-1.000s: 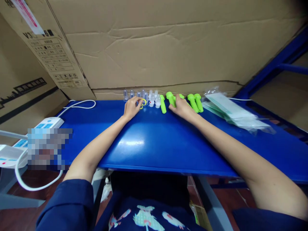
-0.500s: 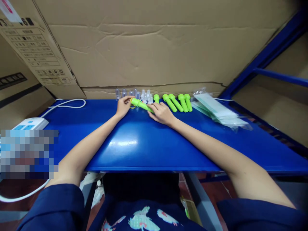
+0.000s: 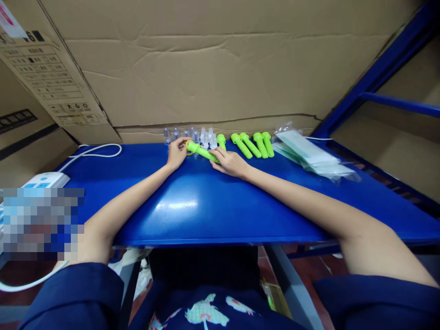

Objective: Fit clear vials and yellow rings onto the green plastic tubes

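Observation:
A bright green toy flashlight (image 3: 201,151) lies slanted between my two hands, just above the blue tabletop. My left hand (image 3: 178,151) pinches its wider head end, where a yellow ring shows at the fingertips. Around the lower end of its body my right hand (image 3: 229,162) is closed, hiding that end. Behind the flashlight stand several small clear plastic caps (image 3: 167,135) and whitish translucent pieces (image 3: 210,135). Just past my right hand another green flashlight (image 3: 221,139) is partly hidden, and several more green flashlights (image 3: 260,144) lie to the right.
Clear plastic bags with pale green-white sheets (image 3: 307,149) lie on the right of the blue table (image 3: 206,201). A white power strip (image 3: 46,179) and its cable (image 3: 103,151) are at the left. Tall cardboard (image 3: 192,68) walls the back; a blue metal frame (image 3: 378,64) rises at the right.
The view has shifted slightly. Both hands keep their hold on the green flashlight, with barely any movement of the fingers.

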`<state>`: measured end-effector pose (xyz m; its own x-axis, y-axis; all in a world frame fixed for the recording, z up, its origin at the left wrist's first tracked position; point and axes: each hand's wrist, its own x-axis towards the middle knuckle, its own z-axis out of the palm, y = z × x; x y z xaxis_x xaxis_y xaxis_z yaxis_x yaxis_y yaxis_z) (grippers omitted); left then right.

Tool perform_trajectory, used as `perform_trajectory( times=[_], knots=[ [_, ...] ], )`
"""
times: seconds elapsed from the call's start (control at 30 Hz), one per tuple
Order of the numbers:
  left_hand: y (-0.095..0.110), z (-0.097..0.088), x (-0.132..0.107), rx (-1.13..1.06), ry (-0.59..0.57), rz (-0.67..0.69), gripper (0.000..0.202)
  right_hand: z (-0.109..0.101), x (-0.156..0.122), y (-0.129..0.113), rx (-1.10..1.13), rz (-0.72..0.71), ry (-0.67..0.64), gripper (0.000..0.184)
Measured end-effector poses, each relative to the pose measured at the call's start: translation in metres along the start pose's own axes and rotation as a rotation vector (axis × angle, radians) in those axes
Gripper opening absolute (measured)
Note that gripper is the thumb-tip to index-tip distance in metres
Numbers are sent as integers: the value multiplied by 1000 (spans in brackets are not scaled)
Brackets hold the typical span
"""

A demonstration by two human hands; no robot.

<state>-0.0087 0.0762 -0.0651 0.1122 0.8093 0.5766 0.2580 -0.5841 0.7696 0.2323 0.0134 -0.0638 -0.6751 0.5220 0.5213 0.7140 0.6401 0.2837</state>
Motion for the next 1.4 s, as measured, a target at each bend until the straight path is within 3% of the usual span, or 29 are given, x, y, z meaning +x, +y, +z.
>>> perform_trajectory(
  times=[0.27, 0.4, 0.6, 0.8, 1.0, 1.2, 1.4],
  knots=[
    [7, -4, -13, -20, -98, 34, 20, -3, -4, 9, -2, -161, 26, 37],
    [5, -4, -13, -62, -128, 33, 19, -1, -4, 9, 14, -101, 35, 41],
    [-1, -5, -10, -125, -16, -40, 26, -5, -9, 8, 65, 48, -22, 45],
    [3, -4, -12, -117, -21, -42, 21, -4, -8, 8, 50, 27, -15, 48],
    [5, -5, -11, -110, 94, -95, 12, -5, -8, 9, 87, 84, 30, 48],
    [9, -5, -15, 47, -25, 22, 12, -2, -10, 11, 150, 65, 31, 47],
    [12, -6, -18, 138, -33, 80, 15, -2, -9, 11, 132, 4, 6, 47]
  ],
)
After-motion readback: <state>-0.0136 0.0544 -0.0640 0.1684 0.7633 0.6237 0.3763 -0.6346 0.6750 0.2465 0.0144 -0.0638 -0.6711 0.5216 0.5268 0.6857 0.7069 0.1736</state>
